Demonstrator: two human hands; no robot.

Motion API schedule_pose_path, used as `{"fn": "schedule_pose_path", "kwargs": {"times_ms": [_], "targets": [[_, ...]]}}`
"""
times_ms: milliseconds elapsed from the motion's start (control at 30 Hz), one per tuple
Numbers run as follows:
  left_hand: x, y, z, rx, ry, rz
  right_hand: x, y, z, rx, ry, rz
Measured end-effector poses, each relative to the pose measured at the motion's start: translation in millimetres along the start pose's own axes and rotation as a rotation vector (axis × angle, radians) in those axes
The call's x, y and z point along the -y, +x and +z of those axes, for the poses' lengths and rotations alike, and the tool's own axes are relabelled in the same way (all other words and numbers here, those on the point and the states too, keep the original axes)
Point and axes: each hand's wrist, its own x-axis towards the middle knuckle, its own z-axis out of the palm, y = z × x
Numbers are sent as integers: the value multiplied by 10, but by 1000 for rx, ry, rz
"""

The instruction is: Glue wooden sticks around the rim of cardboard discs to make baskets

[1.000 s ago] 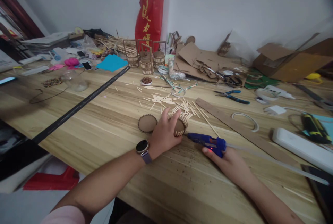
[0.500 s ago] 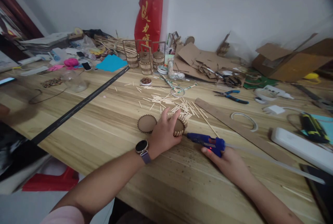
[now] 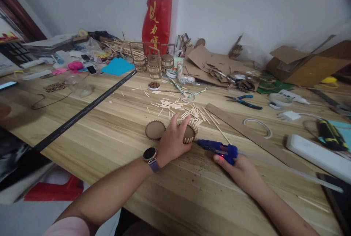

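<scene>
My left hand (image 3: 174, 140), with a watch on its wrist, grips a small round cardboard basket (image 3: 189, 133) rimmed with short upright sticks. My right hand (image 3: 238, 170) is wrapped round a blue glue gun (image 3: 216, 148) with a red light. The gun's nozzle points left, at the basket's lower right edge; whether they touch is too small to tell. Left of my left hand a round cardboard disc (image 3: 155, 130) with a notched rim lies flat. Short pale sticks (image 3: 171, 104) are scattered behind both.
Finished little baskets with handles (image 3: 154, 68) stand at the back by a red bag (image 3: 157, 20). Pliers (image 3: 244, 101), a long cardboard strip (image 3: 246, 133) and a white power strip (image 3: 318, 155) lie to the right. A person's hand (image 3: 4, 111) shows at the left edge.
The person's hand at the far left has shifted slightly. My hands, the basket and the glue gun hold nearly the same places.
</scene>
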Motion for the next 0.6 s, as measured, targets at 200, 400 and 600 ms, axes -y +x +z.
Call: {"fn": "schedule_pose_path", "kwargs": {"times_ms": [200,400,600], "targets": [[-12,5,-9,2,35,6,30,3,-53,-49,225,93],[-12,-2,-13,2,50,14,-39,-94,-288,291,484,273],[-7,-3,-11,7,38,1,-31,-76,-403,525,302,374]]}}
